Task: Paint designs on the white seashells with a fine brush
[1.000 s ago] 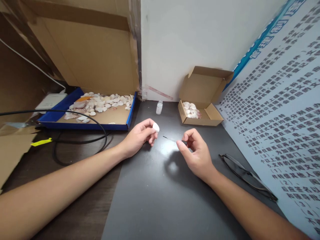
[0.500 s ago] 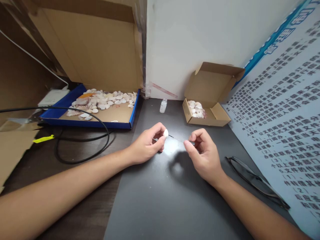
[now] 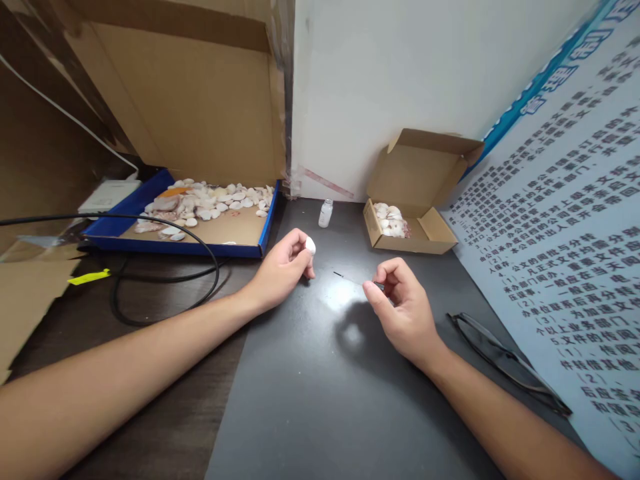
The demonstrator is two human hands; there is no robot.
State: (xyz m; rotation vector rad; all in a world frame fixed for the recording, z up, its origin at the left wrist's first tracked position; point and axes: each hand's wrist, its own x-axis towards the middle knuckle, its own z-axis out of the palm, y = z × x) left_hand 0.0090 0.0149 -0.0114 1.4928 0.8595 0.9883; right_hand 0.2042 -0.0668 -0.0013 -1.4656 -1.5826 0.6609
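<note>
Between the thumb and fingers of my left hand (image 3: 284, 270) is a small white seashell (image 3: 311, 246), held above the desk. My right hand (image 3: 403, 310) is closed around the end of a thin brush (image 3: 349, 277). Its fine shaft and dark tip point left toward the shell, with a gap between them. The fingers hide most of the brush's handle end. Beyond both hands, a small glass bottle (image 3: 325, 213) stands upright without a cap, its contents whitish.
At the back left, a blue-edged cardboard box (image 3: 263, 237) holds many shells; a smaller open carton (image 3: 373, 230) at the back right holds more. Looped black cable (image 3: 216, 267) lies on the left. Eyeglasses (image 3: 507, 363) rest at right beside a printed poster (image 3: 590, 233).
My left hand has moved left and slightly away with the shell, widening the gap to the brush tip. The right hand stays nearly in place; the view has shifted slightly.
</note>
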